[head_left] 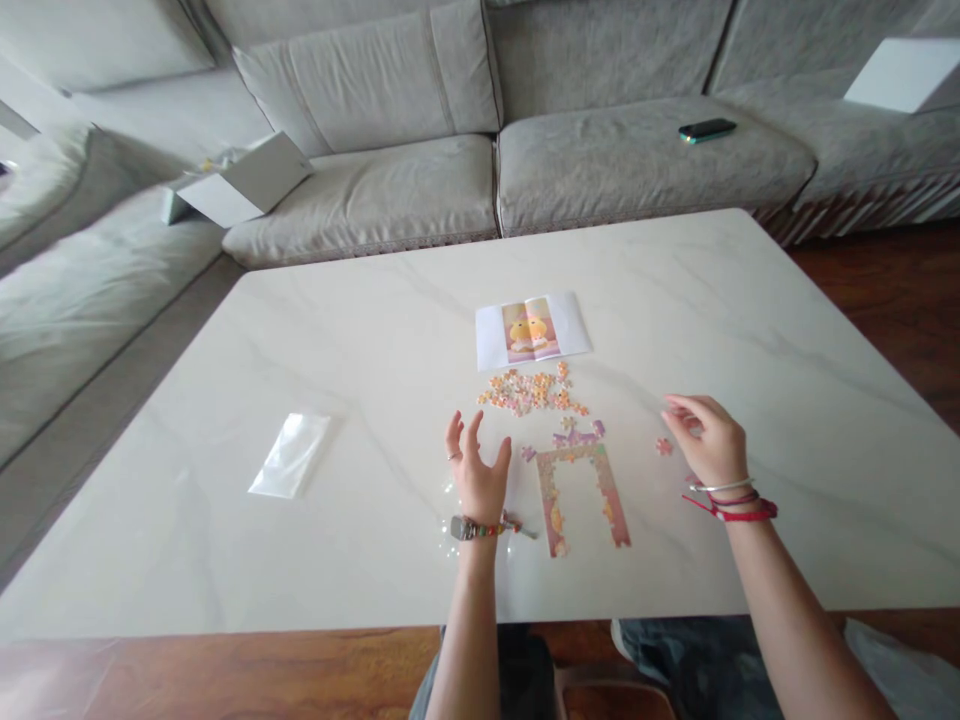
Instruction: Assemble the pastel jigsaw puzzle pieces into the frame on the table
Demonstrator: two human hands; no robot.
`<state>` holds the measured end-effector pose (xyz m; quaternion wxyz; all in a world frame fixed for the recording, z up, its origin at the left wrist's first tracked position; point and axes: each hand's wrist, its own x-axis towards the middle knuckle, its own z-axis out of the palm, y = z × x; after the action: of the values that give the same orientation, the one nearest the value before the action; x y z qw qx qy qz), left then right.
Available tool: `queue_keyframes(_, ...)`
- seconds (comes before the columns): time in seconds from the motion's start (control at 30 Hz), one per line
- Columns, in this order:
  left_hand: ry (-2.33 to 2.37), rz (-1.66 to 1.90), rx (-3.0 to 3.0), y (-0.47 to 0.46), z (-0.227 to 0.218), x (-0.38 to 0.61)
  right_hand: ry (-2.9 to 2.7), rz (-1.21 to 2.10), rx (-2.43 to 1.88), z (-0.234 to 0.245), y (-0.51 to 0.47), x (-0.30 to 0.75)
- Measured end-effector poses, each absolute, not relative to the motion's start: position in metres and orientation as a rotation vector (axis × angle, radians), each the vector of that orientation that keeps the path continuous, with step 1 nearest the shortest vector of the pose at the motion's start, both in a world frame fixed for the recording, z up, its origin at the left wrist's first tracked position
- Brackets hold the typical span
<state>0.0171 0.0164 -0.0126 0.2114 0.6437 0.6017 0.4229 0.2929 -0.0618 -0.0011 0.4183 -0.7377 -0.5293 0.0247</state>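
My left hand (480, 480) hovers over the table, fingers spread and empty, left of a partly built jigsaw border (547, 500). This border is an upside-down U of joined pieces, open towards me. My right hand (712, 440) is at the right, thumb and fingertips drawn close together; anything between them is too small to make out. Beside its fingers lies a loose pink puzzle piece (664, 446). Beyond the border are a joined purple strip (576, 438) and a heap of loose orange and pale pieces (529, 390).
A creased reference picture (532, 330) with yellow figures lies behind the heap. A clear plastic bag (291, 455) rests at the left of the white marble-look table (360, 340). On the grey sofa (637, 150) are a phone (706, 130) and white boxes (247, 182).
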Motion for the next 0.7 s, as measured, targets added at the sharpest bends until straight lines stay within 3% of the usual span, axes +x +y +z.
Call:
queue_keyframes(0.27,1.719,1.258,1.654,0.014,-0.004,0.0,-0.876,0.204,-1.51,0.009,-0.069,0.309)
queue_keyframes(0.7,1.672,1.334,1.577,0.016,-0.002,-0.019,-0.639,0.325,-1.656,-0.007,-0.082,0.311)
